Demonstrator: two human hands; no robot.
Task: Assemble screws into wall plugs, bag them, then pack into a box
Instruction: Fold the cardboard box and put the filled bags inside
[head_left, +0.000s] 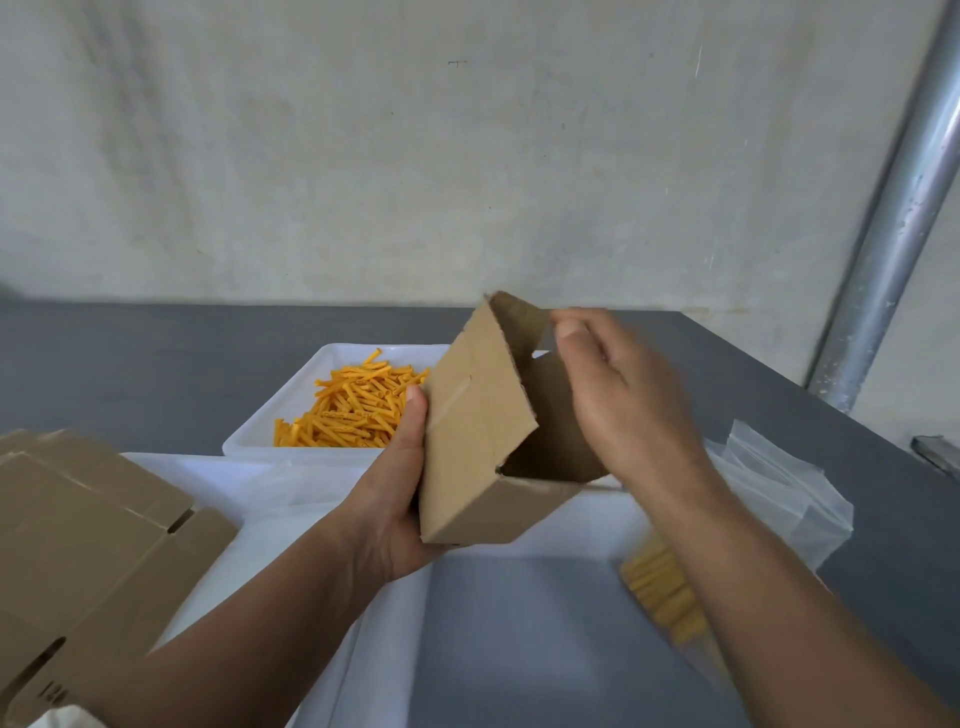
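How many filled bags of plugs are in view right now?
1: the filled bag lies at the right, partly under the right forearm. More may be hidden behind the arm.

Our two bare hands and forearms

We see our left hand (395, 499) and right hand (618, 395) uncovered, and both the left forearm (234, 649) and the right forearm (779, 597) are bare down to the lower edge of the view. The nails are short and plain: the left thumbnail (412, 396) shows sharply, the right thumbnail (567, 328) is softened by blur. Fine hairs show along the right forearm.
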